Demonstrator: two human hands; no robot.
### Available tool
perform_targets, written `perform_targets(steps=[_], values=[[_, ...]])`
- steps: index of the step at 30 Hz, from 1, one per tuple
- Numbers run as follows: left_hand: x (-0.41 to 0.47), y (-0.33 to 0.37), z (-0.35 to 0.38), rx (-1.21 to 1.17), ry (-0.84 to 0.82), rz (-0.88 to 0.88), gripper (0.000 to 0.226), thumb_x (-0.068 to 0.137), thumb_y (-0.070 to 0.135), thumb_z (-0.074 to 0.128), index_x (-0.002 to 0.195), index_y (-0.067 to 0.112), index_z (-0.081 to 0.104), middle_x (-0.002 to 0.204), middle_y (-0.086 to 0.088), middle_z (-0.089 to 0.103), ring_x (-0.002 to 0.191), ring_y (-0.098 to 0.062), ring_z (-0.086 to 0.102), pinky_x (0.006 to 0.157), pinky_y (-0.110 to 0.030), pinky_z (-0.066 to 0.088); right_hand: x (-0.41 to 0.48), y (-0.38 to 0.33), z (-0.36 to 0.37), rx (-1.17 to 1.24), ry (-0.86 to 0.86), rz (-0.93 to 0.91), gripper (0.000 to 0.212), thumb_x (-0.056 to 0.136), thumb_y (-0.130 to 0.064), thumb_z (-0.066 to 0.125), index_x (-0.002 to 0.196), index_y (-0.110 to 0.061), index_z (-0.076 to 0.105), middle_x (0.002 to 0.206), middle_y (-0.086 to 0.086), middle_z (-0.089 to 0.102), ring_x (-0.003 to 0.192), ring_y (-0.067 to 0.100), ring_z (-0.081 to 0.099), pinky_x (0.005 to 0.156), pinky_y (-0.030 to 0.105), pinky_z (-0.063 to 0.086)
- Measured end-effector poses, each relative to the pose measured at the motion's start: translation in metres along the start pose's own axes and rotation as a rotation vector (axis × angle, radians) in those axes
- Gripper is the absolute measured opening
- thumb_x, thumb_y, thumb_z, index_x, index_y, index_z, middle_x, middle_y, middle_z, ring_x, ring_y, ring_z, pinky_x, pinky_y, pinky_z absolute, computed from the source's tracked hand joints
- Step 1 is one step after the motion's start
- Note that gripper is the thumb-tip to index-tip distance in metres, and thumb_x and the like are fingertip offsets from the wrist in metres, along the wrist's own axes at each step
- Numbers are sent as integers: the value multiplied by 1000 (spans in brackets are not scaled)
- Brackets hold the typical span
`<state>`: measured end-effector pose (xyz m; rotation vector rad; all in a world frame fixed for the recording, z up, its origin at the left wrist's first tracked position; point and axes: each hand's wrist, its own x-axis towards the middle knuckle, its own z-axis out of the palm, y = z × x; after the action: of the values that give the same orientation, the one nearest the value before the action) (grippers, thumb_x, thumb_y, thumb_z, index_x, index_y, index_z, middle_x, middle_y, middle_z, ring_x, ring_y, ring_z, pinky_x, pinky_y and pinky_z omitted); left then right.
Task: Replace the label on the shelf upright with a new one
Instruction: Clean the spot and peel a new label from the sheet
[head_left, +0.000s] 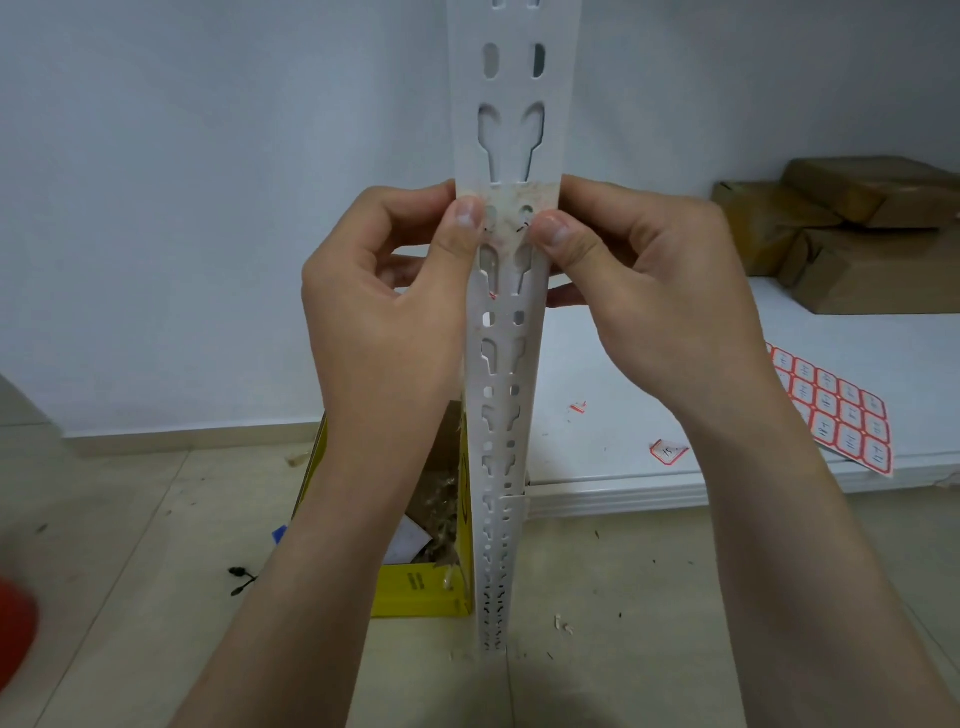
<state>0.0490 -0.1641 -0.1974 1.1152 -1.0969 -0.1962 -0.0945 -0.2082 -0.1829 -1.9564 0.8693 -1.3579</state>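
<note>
Shelf upright (506, 130) runs top to bottom through frame centre: white perforated metal, paired keyhole slots, foot on the tiled floor (156, 519).

Old label (511, 208) sits on the upright just above mid-frame. It's a worn, stained, semi-transparent patch over the slots; the holes show through and there are faint black marks near its lower edge.

Left hand (395, 312): fingers curled round the upright's left edge, thumb (465, 228) pressed flat on the label's left side. Right hand (639, 296): mirrored, fingers behind the right edge, thumb (558, 239) on the label's right side. Both are closed on the upright at label height. Can't tell if either has an edge of the label lifted.

Right of frame: white shelf board (623, 415) with a sheet of red-bordered labels (836, 410) at centre right, partly hidden by the right forearm. One loose red-bordered label (667, 451) and a small red scrap (578, 407) lie on the board nearer the upright. Brown taped parcels (857, 228) are stacked at upper right.

Behind the left forearm: open yellow box (421, 587) on the floor, with scraps inside.
</note>
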Motion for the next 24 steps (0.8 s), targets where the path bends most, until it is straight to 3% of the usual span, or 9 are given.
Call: perform_targets(steps=[5, 9, 12, 14, 18, 21, 24], values=[[-1, 1, 0, 6, 6, 2, 11, 101, 25, 69, 96, 35, 70, 90, 15, 76, 88, -9, 76, 69, -33, 64, -2, -2, 9, 64, 86, 44, 18, 102, -22, 68, 99, -40, 72, 90, -13, 79, 89, 11, 78, 67, 19, 64], [-3, 2, 2, -19, 23, -5, 25, 109, 27, 55, 90, 33, 71, 85, 13, 77, 82, -12, 77, 63, -25, 58, -1, 0, 16, 89, 162, 77, 7, 97, -30, 75, 96, -35, 77, 90, -2, 82, 84, 18, 78, 76, 45, 67], [-5, 4, 3, -44, 28, -20, 35, 112, 28, 45, 93, 31, 74, 84, 15, 78, 83, -6, 76, 65, -19, 56, 0, 0, 22, 88, 208, 108, 9, 93, -37, 79, 97, -30, 80, 89, 5, 81, 85, 25, 77, 72, 47, 66], [-6, 4, 2, -41, 20, -10, 35, 112, 29, 45, 93, 31, 74, 82, 12, 77, 81, -7, 75, 63, -21, 56, 1, -2, 25, 73, 228, 124, 14, 90, -42, 81, 95, -29, 81, 88, 7, 80, 83, 24, 76, 70, 46, 65], [-5, 2, 1, -22, 0, 13, 27, 109, 28, 51, 91, 30, 72, 87, 0, 75, 79, -25, 72, 59, -38, 57, 4, -2, 26, 16, 249, 92, 22, 88, -47, 81, 94, -26, 82, 83, 7, 78, 79, 24, 75, 66, 46, 63], [-4, 0, 1, -22, 5, 10, 20, 107, 27, 55, 96, 24, 72, 86, 5, 74, 82, -21, 75, 62, -38, 60, 7, 0, 19, -27, 202, 40, 16, 91, -45, 79, 95, -30, 83, 82, 5, 80, 80, 28, 74, 67, 46, 60], [-3, -1, 2, -7, 10, 12, 15, 106, 26, 58, 98, 25, 70, 92, 8, 75, 90, -19, 76, 69, -43, 63, 7, 3, 8, -34, 112, 15, 18, 97, -37, 75, 108, -26, 82, 90, -4, 83, 84, 19, 78, 76, 46, 65]])
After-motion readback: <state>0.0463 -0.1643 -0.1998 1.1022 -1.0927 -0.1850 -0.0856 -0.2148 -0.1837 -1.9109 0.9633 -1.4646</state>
